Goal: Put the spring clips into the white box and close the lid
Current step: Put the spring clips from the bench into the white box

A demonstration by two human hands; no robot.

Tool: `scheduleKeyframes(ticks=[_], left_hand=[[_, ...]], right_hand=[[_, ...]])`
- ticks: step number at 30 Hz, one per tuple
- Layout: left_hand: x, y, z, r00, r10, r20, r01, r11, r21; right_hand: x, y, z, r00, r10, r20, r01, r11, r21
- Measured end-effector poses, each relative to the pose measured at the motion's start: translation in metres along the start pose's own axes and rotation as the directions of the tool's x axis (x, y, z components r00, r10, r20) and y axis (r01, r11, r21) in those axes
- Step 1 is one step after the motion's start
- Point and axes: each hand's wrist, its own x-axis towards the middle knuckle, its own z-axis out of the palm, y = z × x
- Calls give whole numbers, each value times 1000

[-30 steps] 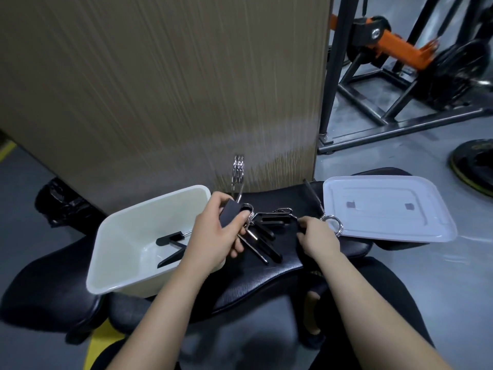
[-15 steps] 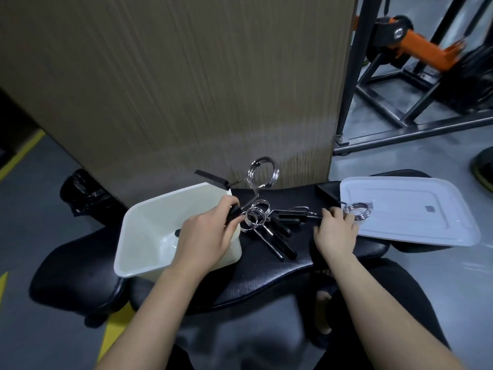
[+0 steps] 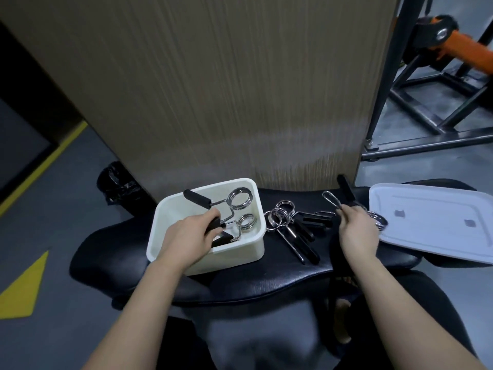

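A white box (image 3: 234, 253) stands open on a black padded bench (image 3: 266, 284). My left hand (image 3: 186, 240) is over the box, shut on the black handle of a chrome spring clip (image 3: 240, 201) held inside it. Another spring clip (image 3: 246, 220) lies in the box below. Several more spring clips (image 3: 290, 225) are piled on the bench just right of the box. My right hand (image 3: 357, 231) grips a spring clip (image 3: 346, 194) at the lid's left edge, its coil partly hidden behind the hand. The white lid (image 3: 437, 222) lies flat at the right.
A tall wood-grain panel (image 3: 226, 89) rises right behind the bench. Black and orange gym equipment (image 3: 440, 49) stands at the back right. A black bag (image 3: 117, 182) sits on the grey floor at the left, near yellow floor markings (image 3: 24, 287).
My left hand has carried its spring clip leftward from above the pile into the box. My right hand has lifted its clip at the lid's edge. The view has shifted left.
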Motion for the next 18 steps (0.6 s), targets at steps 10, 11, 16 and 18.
scheduleKeyframes(ticks=[10, 11, 16, 18], left_hand=[[27, -19, 12, 895, -37, 444, 70, 996, -58], [30, -19, 15, 878, -27, 479, 87, 991, -103], [33, -21, 29, 820, -11, 573, 204, 940, -274], [31, -25, 36, 809, -31, 587, 266, 910, -319]], right_hand=[[-24, -54, 16, 952, -288, -106, 302, 942, 147], [-23, -56, 18, 953, -283, -105, 296, 943, 150], [-21, -63, 27, 967, -247, -68, 255, 952, 170], [-22, -66, 32, 965, -257, -54, 263, 950, 171]])
